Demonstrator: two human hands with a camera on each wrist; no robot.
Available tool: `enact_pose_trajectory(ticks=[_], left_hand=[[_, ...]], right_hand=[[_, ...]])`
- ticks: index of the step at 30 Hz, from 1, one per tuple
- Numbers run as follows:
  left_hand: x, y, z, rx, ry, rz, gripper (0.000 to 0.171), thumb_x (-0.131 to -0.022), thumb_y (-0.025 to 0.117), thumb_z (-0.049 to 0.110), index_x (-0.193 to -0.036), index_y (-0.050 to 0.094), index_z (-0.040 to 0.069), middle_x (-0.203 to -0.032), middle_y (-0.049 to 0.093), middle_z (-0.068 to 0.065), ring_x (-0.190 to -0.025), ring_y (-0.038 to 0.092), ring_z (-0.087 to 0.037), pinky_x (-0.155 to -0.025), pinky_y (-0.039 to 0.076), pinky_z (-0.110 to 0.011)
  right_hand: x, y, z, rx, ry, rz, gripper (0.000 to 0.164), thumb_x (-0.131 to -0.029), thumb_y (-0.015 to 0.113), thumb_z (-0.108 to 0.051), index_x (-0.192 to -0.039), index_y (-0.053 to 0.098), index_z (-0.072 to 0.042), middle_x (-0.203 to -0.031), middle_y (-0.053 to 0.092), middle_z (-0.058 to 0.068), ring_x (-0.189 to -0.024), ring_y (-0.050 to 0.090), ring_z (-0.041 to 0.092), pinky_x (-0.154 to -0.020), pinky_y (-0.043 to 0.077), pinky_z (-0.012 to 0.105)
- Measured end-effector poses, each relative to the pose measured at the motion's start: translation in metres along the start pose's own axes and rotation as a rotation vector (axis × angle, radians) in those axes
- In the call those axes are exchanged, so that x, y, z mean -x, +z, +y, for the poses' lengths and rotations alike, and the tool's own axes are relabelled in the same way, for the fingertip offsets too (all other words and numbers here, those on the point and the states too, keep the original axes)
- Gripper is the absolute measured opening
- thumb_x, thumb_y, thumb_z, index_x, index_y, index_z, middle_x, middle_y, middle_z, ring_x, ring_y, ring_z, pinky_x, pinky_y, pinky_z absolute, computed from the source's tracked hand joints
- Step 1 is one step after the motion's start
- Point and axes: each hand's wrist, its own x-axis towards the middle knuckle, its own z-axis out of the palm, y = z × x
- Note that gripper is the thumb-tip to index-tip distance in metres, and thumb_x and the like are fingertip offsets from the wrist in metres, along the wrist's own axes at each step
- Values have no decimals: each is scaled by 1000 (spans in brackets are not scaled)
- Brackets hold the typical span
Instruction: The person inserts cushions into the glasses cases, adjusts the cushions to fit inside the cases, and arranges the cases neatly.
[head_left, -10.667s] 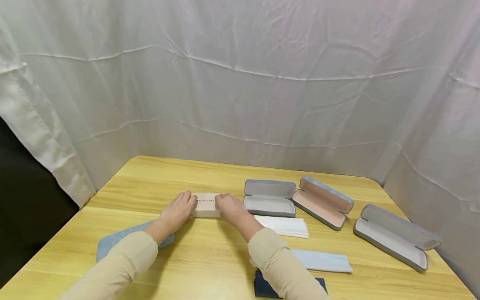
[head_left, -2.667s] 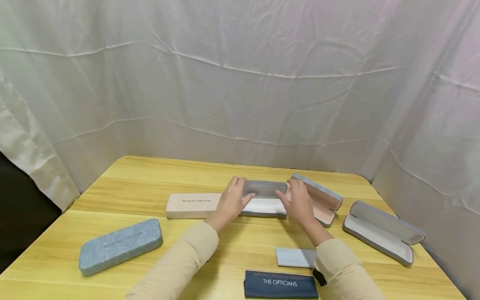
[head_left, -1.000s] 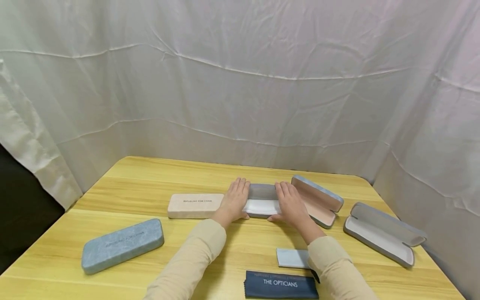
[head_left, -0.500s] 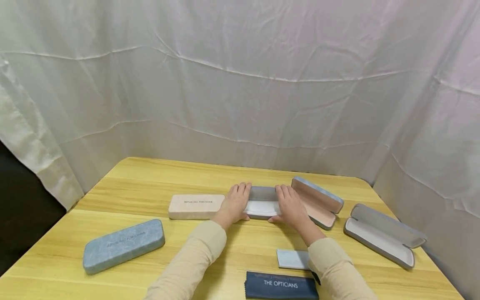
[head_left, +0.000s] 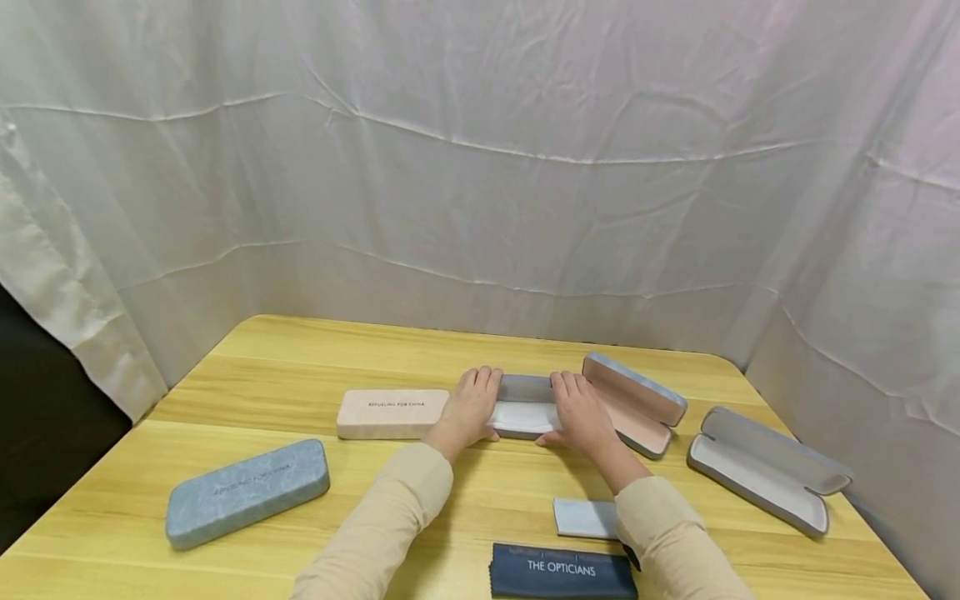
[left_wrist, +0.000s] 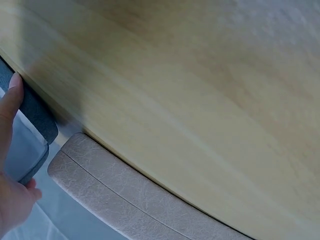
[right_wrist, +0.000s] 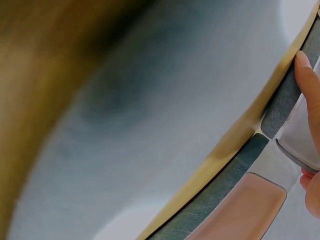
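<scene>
Both hands hold a grey glasses case (head_left: 525,388), its lid raised, at the table's middle. At its left end, my left hand (head_left: 471,404) has fingers over the lid and thumb at the front of the base. My right hand (head_left: 583,410) grips the right end likewise. A folded white cloth (head_left: 525,417) lies in the base between them. In the left wrist view, the left thumb (left_wrist: 12,97) presses the case's grey edge; in the right wrist view, the right thumb (right_wrist: 307,77) does so. The hands hide both ends of the case in the head view.
A closed beige glasses case (head_left: 393,414) stands just left, a closed blue one (head_left: 247,492) nearer front left. Right of the hands lie an open pink-lined case (head_left: 633,408) and an open grey-lined one (head_left: 765,475). Light blue cloth (head_left: 585,518) and navy cloth (head_left: 562,570) lie in front.
Both hands left the beige case for the grey one. The white cloth, earlier on the table before it, is now inside. Over the last second the hands have barely moved.
</scene>
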Motion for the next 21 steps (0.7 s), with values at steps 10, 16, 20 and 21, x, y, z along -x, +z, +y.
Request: enact_pose_trajectory(ticks=[10,16,20,21], left_hand=[[-1,-1,0,99,-25,-20,96,-65,73,57,-134,27,8,-128,39,-10,-122,38,-23,-111,28,-32],[0,-1,1,78,-25,-5,98,-66,73,57,-137,27,8,-120,42,-9,-108,44,-19,-101,37,-28],[1,-1,1,80,-27,-7,102,-66,73,57,-141,24,7,-121,42,-10,-108,44,-20,-101,37,-28],[1,-1,2,76,-27,-5,102,-66,73,57,-141,24,7,-121,42,-10,-107,44,-20,-101,37,-28]], right_hand=[[0,0,-1,-104,23,-7,98,-50,85,-51,-119,43,5,-108,51,17,-104,49,32,-92,44,41],[1,0,-3,-51,17,-13,103,-50,84,-53,-124,42,5,-106,51,17,-101,49,31,-90,44,40],[1,-1,-3,-48,13,-6,99,-49,84,-52,-119,44,4,-102,50,16,-97,48,31,-88,44,40],[1,-1,-3,-53,15,-6,98,-49,85,-52,-118,44,4,-102,50,16,-97,48,30,-88,44,40]])
